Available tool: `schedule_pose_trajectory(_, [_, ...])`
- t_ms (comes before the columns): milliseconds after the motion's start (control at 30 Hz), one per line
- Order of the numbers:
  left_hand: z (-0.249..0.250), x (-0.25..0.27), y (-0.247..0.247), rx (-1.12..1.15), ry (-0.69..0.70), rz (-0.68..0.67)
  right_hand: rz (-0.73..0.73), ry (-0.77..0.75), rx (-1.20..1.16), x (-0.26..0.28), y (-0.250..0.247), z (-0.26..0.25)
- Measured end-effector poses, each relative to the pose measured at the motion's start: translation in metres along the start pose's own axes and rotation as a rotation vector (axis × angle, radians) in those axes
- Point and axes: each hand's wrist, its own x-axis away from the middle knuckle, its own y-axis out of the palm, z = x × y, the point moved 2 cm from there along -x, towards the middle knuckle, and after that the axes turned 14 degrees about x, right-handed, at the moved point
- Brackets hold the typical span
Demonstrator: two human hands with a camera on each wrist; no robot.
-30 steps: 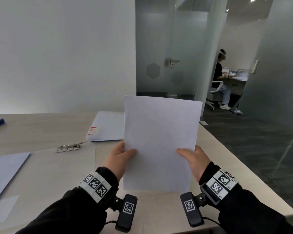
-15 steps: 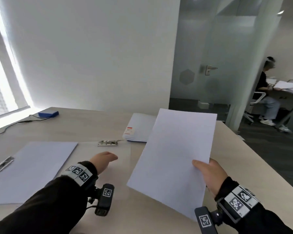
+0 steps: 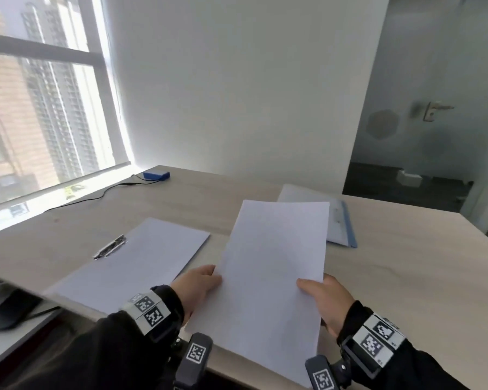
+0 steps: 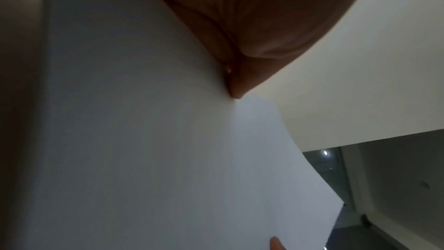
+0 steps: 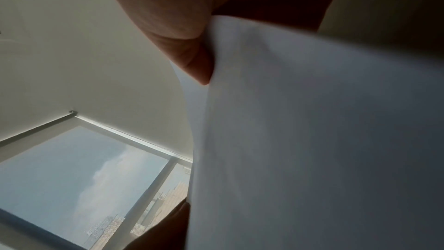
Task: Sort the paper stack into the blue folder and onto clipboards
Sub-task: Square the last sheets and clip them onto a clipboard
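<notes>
White paper stack (image 3: 271, 277) held tilted above the table (image 3: 406, 277) | left hand (image 3: 197, 288) grips its left edge, fingers beneath | right hand (image 3: 326, 301) pinches the right edge, thumb on top | clipboard (image 3: 130, 266) with sheets lies to the left | blue folder (image 3: 340, 226) lies beyond, partly behind the stack

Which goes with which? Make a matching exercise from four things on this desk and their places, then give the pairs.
Things:
1. paper sheets
2. clipboard
3. blue folder
4. small blue device

Places:
a. by the window, with a cable attached
b. flat on the table at the left, with paper on it
c. held by the left hand and the right hand
d. on the table behind the held paper, to the right

Pairs: 1-c, 2-b, 3-d, 4-a
</notes>
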Motion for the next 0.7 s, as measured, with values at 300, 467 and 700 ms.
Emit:
schedule_pose_trajectory(300, [0.002, 0.002, -0.068, -0.14, -0.077, 0.09, -0.133, 0.13, 0.049, -0.02, 0.016, 0.002])
schedule_pose_trajectory(467, [0.0, 0.002, -0.077, -0.173, -0.094, 0.1, -0.17, 0.147, 0.154, -0.025, 0.02, 0.003])
schedule_pose_trajectory(700, [0.004, -0.005, -0.067, -0.188, -0.096, 0.125, -0.151, 0.17, 0.13, -0.03, 0.017, 0.007])
